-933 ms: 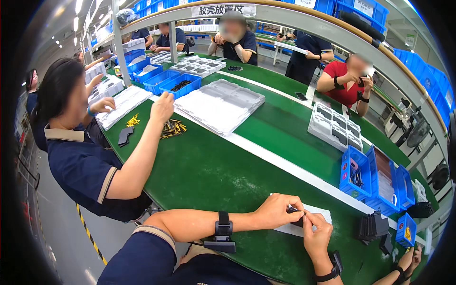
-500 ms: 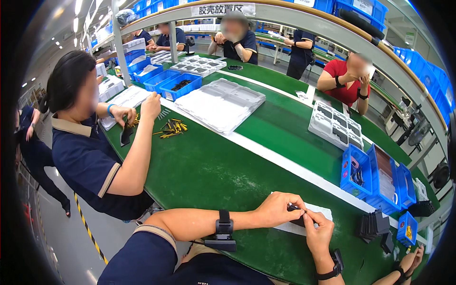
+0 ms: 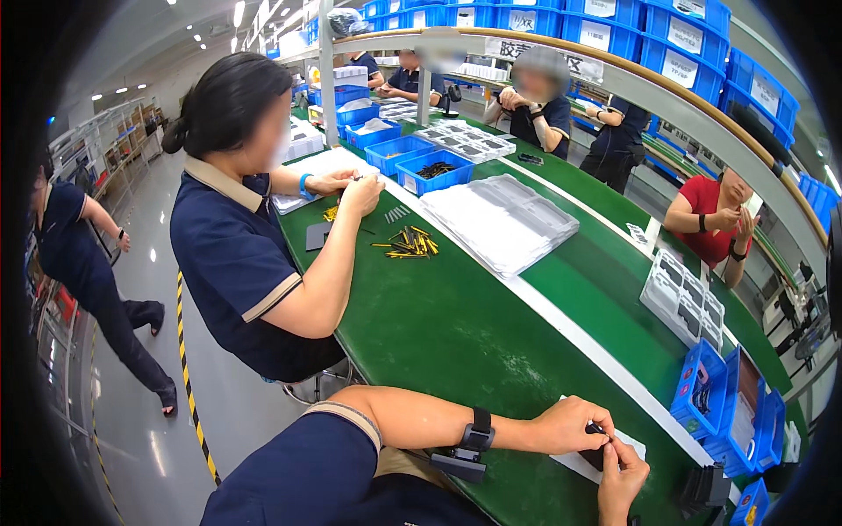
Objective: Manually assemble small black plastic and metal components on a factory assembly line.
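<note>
Close together over the near right part of the green table, both my hands are closed. My left hand (image 3: 570,426) pinches a small black part (image 3: 597,430) between thumb and forefinger. The fingertips of my right hand (image 3: 623,479) meet the left ones at the end of this part; they hide much of it. A dark flat piece (image 3: 595,458) shows just below the fingers, and I cannot tell whether it is held or lying. Under the hands lies a white sheet (image 3: 633,444) on the green tabletop (image 3: 456,351).
At left a seated co-worker (image 3: 254,219) handles small things beside a pile of yellow-and-black sticks (image 3: 410,243). A white tray (image 3: 517,219) lies farther back. Blue bins (image 3: 697,386) and black pieces (image 3: 704,487) stand at right. A shelf rail (image 3: 614,74) crosses above the table.
My view has swung left, so the table and my hands appear farther right. The hands stay pinched together. The left co-worker's dark piece now lies on the table; the walking person shows more fully.
</note>
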{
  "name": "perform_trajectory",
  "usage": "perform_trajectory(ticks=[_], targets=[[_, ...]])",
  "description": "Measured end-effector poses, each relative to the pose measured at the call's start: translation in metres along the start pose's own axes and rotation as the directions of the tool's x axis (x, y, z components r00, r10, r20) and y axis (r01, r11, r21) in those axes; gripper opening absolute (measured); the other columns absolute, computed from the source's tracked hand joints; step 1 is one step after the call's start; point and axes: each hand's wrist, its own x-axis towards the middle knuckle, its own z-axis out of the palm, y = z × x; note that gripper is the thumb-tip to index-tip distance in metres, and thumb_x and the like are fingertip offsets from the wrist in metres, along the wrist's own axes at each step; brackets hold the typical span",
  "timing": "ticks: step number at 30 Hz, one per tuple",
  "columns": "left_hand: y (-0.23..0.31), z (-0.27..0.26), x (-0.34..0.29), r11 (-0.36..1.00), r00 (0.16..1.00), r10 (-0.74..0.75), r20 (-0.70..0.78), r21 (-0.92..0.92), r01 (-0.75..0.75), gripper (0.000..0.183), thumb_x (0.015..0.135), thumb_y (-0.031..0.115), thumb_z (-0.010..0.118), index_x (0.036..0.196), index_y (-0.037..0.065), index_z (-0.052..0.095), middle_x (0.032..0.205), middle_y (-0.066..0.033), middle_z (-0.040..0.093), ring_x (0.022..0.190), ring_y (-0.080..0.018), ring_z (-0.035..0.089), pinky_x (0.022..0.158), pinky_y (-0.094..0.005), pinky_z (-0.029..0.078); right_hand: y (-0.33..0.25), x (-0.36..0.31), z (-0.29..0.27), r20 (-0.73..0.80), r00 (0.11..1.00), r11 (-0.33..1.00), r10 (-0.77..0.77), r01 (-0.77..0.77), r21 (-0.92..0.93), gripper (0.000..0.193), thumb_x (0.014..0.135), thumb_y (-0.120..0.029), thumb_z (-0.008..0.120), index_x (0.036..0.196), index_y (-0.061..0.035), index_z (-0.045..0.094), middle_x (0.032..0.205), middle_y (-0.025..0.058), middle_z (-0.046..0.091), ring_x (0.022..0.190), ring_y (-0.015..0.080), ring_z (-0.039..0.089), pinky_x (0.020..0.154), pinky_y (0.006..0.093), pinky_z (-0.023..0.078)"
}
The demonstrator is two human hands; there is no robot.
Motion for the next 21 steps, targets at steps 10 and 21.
perform_trajectory(ticks=[10, 21], targets=[[-0.005, 0.003, 0.001, 1.000, 0.998, 0.008, -0.063, -0.019, -0.009, 0.019, 0.074, 0.022, 0.066, 0.081, 0.005, 0.067, 0.074, -0.0072, 0.067, 0.061, -0.0165, 0.059, 0.059, -0.0290, 0.047, -0.022, 0.000, -0.001, 0.011, 0.994, 0.974, -0.112, 0.112, -0.199, 0.012, 0.083, -0.006, 0.064, 0.092, 0.0027, 0.065, 0.083, 0.0145, 0.067, 0.072, 0.0203, 0.065, 0.065, 0.0304, 0.050], [-0.002, 0.002, 0.002, 1.000, 0.999, -0.012, -0.048, -0.005, 0.012, 0.015, 0.073, 0.019, 0.065, 0.078, 0.004, 0.068, 0.071, -0.0069, 0.067, 0.054, -0.0144, 0.057, 0.051, -0.0281, 0.044, -0.010, -0.001, 0.004, -0.031, 0.992, 0.979, -0.125, 0.118, -0.163, 0.016, 0.081, 0.001, 0.060, 0.096, 0.0057, 0.066, 0.069, 0.0089, 0.060, 0.063, 0.0126, 0.053, 0.058, 0.0281, 0.040]])
